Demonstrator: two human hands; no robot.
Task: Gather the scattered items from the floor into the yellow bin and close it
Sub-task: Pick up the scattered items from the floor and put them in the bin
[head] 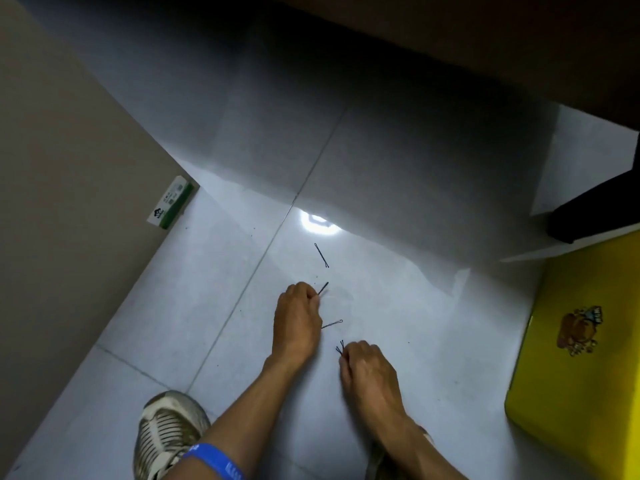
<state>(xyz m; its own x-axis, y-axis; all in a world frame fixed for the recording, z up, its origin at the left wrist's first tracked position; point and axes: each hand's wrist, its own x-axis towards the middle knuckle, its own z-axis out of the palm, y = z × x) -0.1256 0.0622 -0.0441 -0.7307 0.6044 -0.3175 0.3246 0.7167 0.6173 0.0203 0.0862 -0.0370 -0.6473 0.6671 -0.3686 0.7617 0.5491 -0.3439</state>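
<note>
Head view: glossy tiled floor (381,161), both hands pinching hairpins, yellow bin (585,368) right.

No legible text anywhere in view.
The small green-and-white box (170,202) against the wall carries a dark logo and printed lines too small to read; the yellow bin (575,358) bears a cartoon sticker (577,330); the blue wristband (216,460) shows blurred white print.
</note>
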